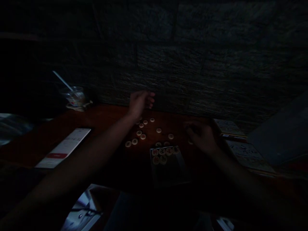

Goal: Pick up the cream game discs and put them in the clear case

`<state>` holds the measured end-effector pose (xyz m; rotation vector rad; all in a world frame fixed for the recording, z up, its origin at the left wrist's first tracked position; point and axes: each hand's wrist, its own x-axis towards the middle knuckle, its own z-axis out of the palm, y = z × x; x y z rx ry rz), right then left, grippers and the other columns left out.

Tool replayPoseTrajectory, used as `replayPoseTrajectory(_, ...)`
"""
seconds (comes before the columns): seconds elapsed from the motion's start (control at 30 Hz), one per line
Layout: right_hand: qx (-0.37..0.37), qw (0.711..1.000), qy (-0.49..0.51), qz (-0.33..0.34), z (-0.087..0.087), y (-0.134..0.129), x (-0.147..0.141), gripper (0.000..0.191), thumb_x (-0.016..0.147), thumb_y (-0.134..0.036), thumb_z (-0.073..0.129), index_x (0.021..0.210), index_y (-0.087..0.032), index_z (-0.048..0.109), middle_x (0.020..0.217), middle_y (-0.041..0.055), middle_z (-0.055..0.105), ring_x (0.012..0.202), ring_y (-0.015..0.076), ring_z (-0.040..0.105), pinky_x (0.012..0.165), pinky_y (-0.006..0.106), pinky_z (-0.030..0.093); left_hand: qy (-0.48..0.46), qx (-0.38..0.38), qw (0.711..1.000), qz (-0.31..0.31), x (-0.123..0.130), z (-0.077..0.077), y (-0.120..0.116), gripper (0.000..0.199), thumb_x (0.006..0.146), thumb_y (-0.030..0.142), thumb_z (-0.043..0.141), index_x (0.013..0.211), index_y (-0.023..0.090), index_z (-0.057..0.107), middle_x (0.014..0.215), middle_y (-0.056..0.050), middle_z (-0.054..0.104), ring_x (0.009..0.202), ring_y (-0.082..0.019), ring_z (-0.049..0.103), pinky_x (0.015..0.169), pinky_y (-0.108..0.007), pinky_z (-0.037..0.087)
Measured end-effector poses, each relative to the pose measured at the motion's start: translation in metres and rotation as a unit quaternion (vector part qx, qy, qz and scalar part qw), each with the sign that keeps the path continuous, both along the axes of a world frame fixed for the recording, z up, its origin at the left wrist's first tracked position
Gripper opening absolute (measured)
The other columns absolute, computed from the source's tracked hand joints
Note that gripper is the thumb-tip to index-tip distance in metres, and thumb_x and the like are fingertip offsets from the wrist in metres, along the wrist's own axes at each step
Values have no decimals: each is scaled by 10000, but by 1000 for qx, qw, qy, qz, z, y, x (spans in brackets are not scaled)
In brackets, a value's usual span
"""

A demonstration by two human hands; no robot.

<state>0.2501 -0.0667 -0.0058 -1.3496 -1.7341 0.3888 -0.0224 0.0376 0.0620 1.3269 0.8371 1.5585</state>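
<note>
tan discs [158, 130] lie between left hand [141, 102], loosely spread, and right hand [202, 136], grip unclear.

I get a very dim feed: the desk [103, 115] fades into near-black shadow, and the hands [141, 102] look soft.

Head view, forward and down across table [103, 115] toward wall [154, 61]

Dim, café-like sitting area; whether public premises or a home cannot be determined. Evidence: rough block wall [154, 57] behind the far edge of a wooden table [103, 115], clear drink cup [76, 98] with straw [62, 81] toward the far left corner, round game pieces [143, 136] mid-table.
</note>
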Motion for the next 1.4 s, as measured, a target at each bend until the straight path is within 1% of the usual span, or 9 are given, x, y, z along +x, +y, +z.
replayPoseTrajectory(0.1, 2, 1000, -13, -2, -2, 2, 0, 294, 947, -362, 617, 1088, -191, 809, 1052, 105, 834, 703, 236, 776, 602, 341, 612, 146, 55, 988, 17, -11, -6, -4, 181, 824, 311, 686, 802, 149, 765, 630, -20, 679, 499, -108, 579, 493, -214, 450)
replayPoseTrajectory(0.27, 14, 998, -58, 12, -3, 5, -2, 237, 918, -251, 633, 1039, -205, 830, 1012, 79, 844, 807, 239, 800, 752, 350, 636, 367, 86, 926, 10, -19, -40, -14, 182, 853, 322, 699, 892, 184, 812, 782, -49, 790, 646, -151, 682, 616, -250, 504)
replayPoseTrajectory(0.4, 36, 996, -74, 30, -7, 9, -1, 219, 919, -225, 637, 1028, -199, 825, 1051, 78, 845, 916, 247, 810, 833, 365, 630, 448, 106, 886, -58, -17, -58, -20, 214, 868, 381, 735, 942, 200, 821, 915, -61, 822, 834, -193, 744, 782, -305, 549)
replayPoseTrajectory(0.5, 45, 995, -82, 35, -10, 10, -1, 209, 921, -217, 635, 1013, -213, 823, 1050, 65, 845, 930, 241, 809, 833, 358, 626, 502, 147, 846, -101, -16, -62, -24, 269, 921, 407, 696, 1068, 211, 807, 989, -62, 813, 887, -191, 744, 804, -313, 552)
replayPoseTrajectory(0.63, 47, 995, -82, 41, -11, 10, -2, 205, 919, -227, 635, 999, -219, 824, 1054, 57, 841, 937, 244, 803, 836, 361, 622, 556, 240, 785, -127, -14, -62, -30, 332, 957, 323, 656, 1240, 185, 762, 1156, -111, 764, 1021, -223, 728, 886, -364, 557)
replayPoseTrajectory(0.77, 38, 995, -86, 41, -12, 12, -3, 207, 916, -235, 634, 992, -218, 825, 1059, 61, 837, 951, 245, 796, 854, 363, 616, 582, 274, 748, -162, -14, -64, -29, 242, 996, 252, 597, 1139, 185, 780, 1100, -107, 747, 1023, -229, 708, 905, -374, 546)
replayPoseTrajectory(0.93, 29, 995, -91, 32, -12, 12, -2, 215, 932, -254, 624, 997, -198, 822, 1060, 80, 836, 944, 237, 796, 825, 343, 607, 580, 276, 745, -180, -16, -68, -24, 220, 1012, 221, 569, 1080, 185, 775, 1035, -87, 731, 980, -216, 698, 873, -352, 527)
replayPoseTrajectory(1.13, 25, 994, -104, 35, -13, 11, -3, 218, 938, -257, 618, 1004, -198, 817, 1059, 78, 838, 951, 239, 798, 822, 355, 605, 579, 258, 762, -133, -20, -65, -25, 228, 1008, 249, 586, 1140, 203, 766, 1052, -80, 707, 935, -205, 689, 865, -345, 520)
replayPoseTrajectory(1.4, 28, 994, -94, 42, -13, 11, -4, 208, 923, -252, 628, 984, -213, 823, 1046, 68, 839, 947, 247, 793, 848, 361, 611, 568, 250, 773, -135, -20, -69, -21, 141, 1015, 281, 588, 1052, 180, 680, 1076, -81, 697, 996, -222, 677, 880, -343, 493)
